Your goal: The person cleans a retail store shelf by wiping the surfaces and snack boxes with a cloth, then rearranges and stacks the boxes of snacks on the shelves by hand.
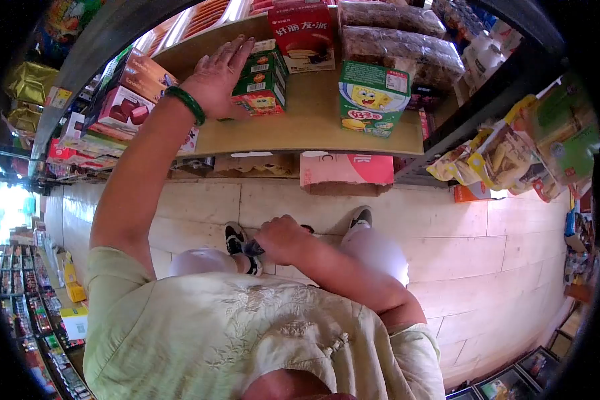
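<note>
My left hand [219, 77], with a green bangle at its wrist, lies along the left side of small green and red boxes [261, 83] on the shelf. Its fingers are stretched out flat and the thumb sits low near the front box. Down in front of my body, my right hand [283, 239] is closed in a fist around what looks like a dark grey cloth [253, 249]. A red carton of pies [303, 39] stands just behind the small boxes. Further right is a green box with a yellow cartoon face [372, 99].
Clear-wrapped dark packs [403, 48] are stacked at the shelf's right. Other snack boxes [130, 100] fill its left end. Hanging snack bags [513, 153] jut out on the right. An open pink carton [347, 172] sits under the shelf [313, 133], above the tiled floor [447, 233].
</note>
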The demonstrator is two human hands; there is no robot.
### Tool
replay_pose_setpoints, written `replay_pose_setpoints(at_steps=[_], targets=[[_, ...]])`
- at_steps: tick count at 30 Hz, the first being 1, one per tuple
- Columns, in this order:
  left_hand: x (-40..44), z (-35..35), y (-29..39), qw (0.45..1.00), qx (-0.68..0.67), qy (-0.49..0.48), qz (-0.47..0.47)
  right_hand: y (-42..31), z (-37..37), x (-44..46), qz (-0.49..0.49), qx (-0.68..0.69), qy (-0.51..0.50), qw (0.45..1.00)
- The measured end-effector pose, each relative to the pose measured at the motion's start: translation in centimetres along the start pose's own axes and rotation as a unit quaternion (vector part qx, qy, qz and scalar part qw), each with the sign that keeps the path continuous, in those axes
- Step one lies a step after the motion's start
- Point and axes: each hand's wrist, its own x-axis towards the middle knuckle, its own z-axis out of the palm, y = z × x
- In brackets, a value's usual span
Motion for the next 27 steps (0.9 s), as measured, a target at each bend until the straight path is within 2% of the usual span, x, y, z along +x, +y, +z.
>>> replay_pose_setpoints(at_steps=[2, 4, 6, 8, 10, 12, 13, 14, 15, 16, 17, 18, 19, 20, 21, 22, 24, 26, 27], targets=[[-0.9, -0.9, 0.3, 1.000, 0.004, 0.019, 0.009, -0.1, -0.6, -0.3, 0.015, -0.001, 0.009, 1.000], [-2.6, -2.0, 0.8, 0.993, -0.028, 0.090, 0.068, 0.0, -1.1, -0.5, 0.027, -0.001, 0.017, 0.999], [-4.9, -2.6, 2.3, 0.987, -0.071, 0.121, 0.084, 0.2, -1.2, -0.7, 0.043, -0.001, 0.118, 0.992], [-8.0, -2.8, 3.8, 0.965, -0.205, 0.102, 0.125, 0.3, -1.8, -0.5, 0.061, 0.021, 0.135, 0.989], [-13.2, -0.3, 5.4, 0.952, -0.287, 0.076, 0.079, 0.3, -2.5, -0.4, 0.074, 0.038, 0.148, 0.985], [-16.7, 2.0, 6.6, 0.938, -0.337, 0.071, 0.021, 0.7, -3.4, -0.6, 0.136, 0.123, 0.215, 0.959], [-18.4, 3.8, 7.1, 0.908, -0.415, 0.036, -0.054, 1.4, -2.8, -0.1, 0.125, 0.171, 0.244, 0.946], [-19.9, 5.7, 7.6, 0.864, -0.488, 0.003, -0.126, 1.6, -2.7, -0.1, 0.122, 0.165, 0.243, 0.948], [-21.2, 7.5, 8.5, 0.862, -0.491, 0.010, -0.127, 1.7, -2.8, -0.1, 0.133, 0.218, 0.230, 0.939], [-22.4, 9.2, 9.4, 0.772, -0.614, -0.021, -0.164, 1.6, -2.6, -0.2, 0.144, 0.272, 0.217, 0.926], [-23.4, 10.0, 10.3, 0.661, -0.723, -0.052, -0.194, 1.7, -1.7, 0.1, 0.145, 0.265, 0.214, 0.929], [-24.3, 10.1, 11.2, 0.657, -0.728, -0.045, -0.192, 2.0, -0.4, 0.3, 0.138, 0.319, 0.191, 0.918], [-25.0, 10.0, 12.0, 0.625, -0.757, -0.072, -0.176, 1.7, -0.2, 0.2, 0.132, 0.373, 0.168, 0.903], [-25.4, 10.0, 12.9, 0.593, -0.784, -0.098, -0.157, 1.1, 0.2, 0.0, 0.135, 0.365, 0.168, 0.906], [-25.7, 10.5, 14.1, 0.552, -0.822, -0.055, -0.127, -0.2, 0.5, -0.2, 0.110, 0.380, 0.164, 0.904], [-25.9, 10.8, 14.4, 0.549, -0.826, -0.052, -0.121, -1.6, 0.5, -0.5, 0.085, 0.396, 0.159, 0.900], [-26.8, 10.7, 14.9, 0.540, -0.818, -0.095, -0.176, -3.7, 0.0, -1.2, 0.072, 0.366, 0.168, 0.912], [-26.9, 9.7, 14.9, 0.550, -0.809, -0.089, -0.186, -4.6, -0.6, -1.6, 0.011, 0.417, 0.085, 0.905], [-27.1, 9.9, 14.7, 0.516, -0.824, -0.081, -0.220, -4.8, -0.5, -1.9, 0.015, 0.403, 0.120, 0.907]])
